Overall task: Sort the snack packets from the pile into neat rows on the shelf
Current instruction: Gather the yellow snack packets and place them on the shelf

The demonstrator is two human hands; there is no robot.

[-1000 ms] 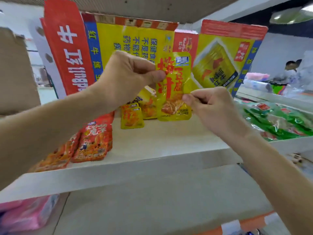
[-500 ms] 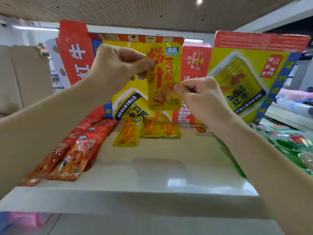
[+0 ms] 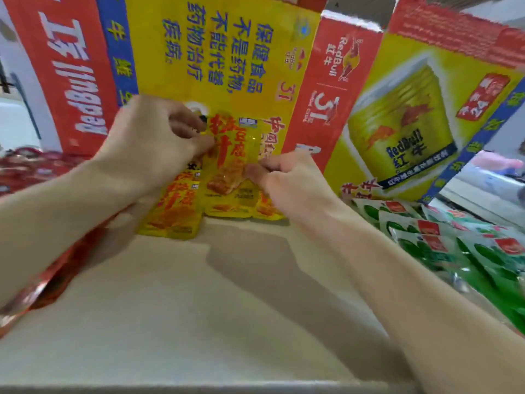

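A yellow snack packet [image 3: 230, 157] with red lettering is held between both hands, deep over the white shelf [image 3: 199, 308]. My left hand [image 3: 153, 143] pinches its upper left edge; my right hand [image 3: 287, 183] pinches its lower right edge. The packet hangs just above a short row of matching yellow packets [image 3: 173, 214] lying at the back of the shelf. Red packets [image 3: 37, 172] lie in a row along the left, partly hidden by my left forearm. Green packets [image 3: 443, 240] lie at the right.
Yellow and red Red Bull cartons [image 3: 397, 115] stand along the back of the shelf, close behind the yellow row. The shelf's front edge [image 3: 199, 389] runs across the bottom of the view.
Both hands have carried the yellow packet forward and down, from up in front of the cartons to just above the yellow row. The view has moved in closer to the shelf.
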